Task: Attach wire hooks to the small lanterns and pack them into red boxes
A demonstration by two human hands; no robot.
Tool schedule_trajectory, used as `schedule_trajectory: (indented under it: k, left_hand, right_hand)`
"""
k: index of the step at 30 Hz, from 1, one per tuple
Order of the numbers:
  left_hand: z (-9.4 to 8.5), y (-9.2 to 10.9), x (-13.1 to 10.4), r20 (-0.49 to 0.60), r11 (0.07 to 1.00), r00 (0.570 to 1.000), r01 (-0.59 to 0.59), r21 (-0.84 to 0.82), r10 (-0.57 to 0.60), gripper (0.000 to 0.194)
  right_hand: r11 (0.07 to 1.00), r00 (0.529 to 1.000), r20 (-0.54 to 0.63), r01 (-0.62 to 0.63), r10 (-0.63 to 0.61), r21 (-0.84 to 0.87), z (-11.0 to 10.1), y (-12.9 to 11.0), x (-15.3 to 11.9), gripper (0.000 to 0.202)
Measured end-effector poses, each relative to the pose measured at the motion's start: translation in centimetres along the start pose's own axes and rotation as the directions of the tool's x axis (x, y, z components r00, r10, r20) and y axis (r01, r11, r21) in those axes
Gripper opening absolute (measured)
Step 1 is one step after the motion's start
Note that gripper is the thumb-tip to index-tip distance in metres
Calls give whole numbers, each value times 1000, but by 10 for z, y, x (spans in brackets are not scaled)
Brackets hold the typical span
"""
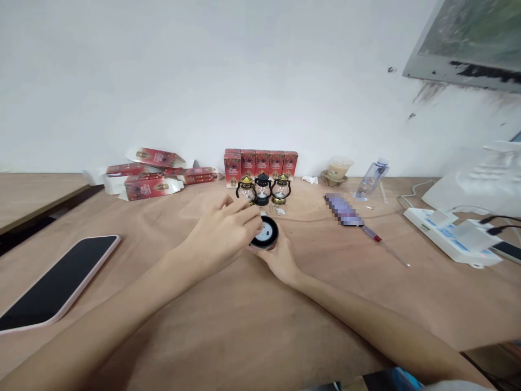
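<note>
Over the black-rimmed disc point(267, 232) arches the left hand point(231, 225), grip unclear; right hand point(282, 260) clasps it.

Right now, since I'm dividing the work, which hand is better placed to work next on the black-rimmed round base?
Probably the left hand: it reaches over the round base, while the right hand is occupied holding it.

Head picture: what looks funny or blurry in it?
All in the head view: the pink-edged phone looks stretched; blocky squares cover part of the purple screen; marks on the held black-ringed disc are fuzzy; soft shadows darken the table.
</note>
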State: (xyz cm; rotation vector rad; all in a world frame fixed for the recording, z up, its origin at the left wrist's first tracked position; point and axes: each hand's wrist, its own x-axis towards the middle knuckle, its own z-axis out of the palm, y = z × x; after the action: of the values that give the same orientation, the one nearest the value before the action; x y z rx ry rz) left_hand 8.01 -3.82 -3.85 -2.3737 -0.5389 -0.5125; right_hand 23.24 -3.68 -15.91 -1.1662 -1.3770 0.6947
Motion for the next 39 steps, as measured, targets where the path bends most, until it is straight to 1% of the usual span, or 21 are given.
schedule_trajectory:
  k: [7,11,16,22,26,28,32,35,37,38,39]
  left_hand:
    - [-3,1,1,14,998,998,-60,29,60,21]
    - [-4,0,1,-2,997,998,-61,51,61,18]
    - [-5,1,0,17,997,997,-71,42,70,16]
    - [-1,2,0,31,998,997,-67,4,67,18]
    - [-1,2,-1,70,997,996,-59,-54,63,19]
    - [-1,1,-1,92,995,995,-33,-91,41,20]
    - [1,-1,0,132,980,991,50,-192,-25,20]
    - [1,-9,1,126,964,989,103,-246,-74,20]
    - [1,-20,0,104,952,984,169,-255,-147,22]
    - [2,-27,-1,90,943,975,220,-248,-203,24]
    - [4,-34,-3,87,929,957,291,-229,-278,25]
  right_hand:
    - [1000,1000,0,25,-25,2,0,2,0,49]
    - [1000,1000,17,24,-24,-18,-1,-1,-1,42]
    - [999,1000,19,14,-14,-36,-2,-4,-2,40]
    - [999,999,32,28,-27,-22,-1,-1,-1,34]
    - [998,999,26,33,-32,-49,-1,0,-1,32]
    - [998,999,19,31,-30,-52,-2,0,-1,35]
    - [999,1000,10,28,-28,-31,-1,0,-1,47]
    - [1000,1000,11,10,-10,8,1,3,0,54]
    - [999,1000,-5,-1,2,49,2,7,1,58]
    - [997,1000,-14,-10,11,78,3,9,2,60]
    - [993,1000,-19,-20,23,115,3,11,3,61]
